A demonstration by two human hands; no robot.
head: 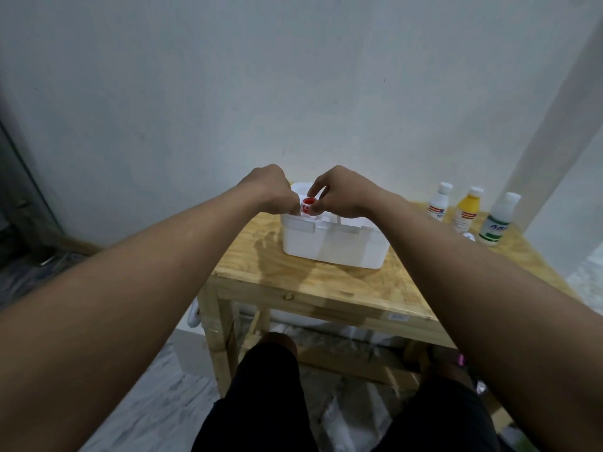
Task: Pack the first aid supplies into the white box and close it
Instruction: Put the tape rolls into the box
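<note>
My left hand and right hand pinch a red-capped item over the white box; a loose grip could tip it just below, against the box rim.

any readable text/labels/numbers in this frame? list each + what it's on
"70": partly readable on the leftmost white bottle; its red band is blurred.
Yellow bottle: label print too blurred.
Green-labelled bottle: large blue letters, not legible.
Red-and-white roll between the hands: markings unreadable.
Sticker on the table edge: too small.
</note>
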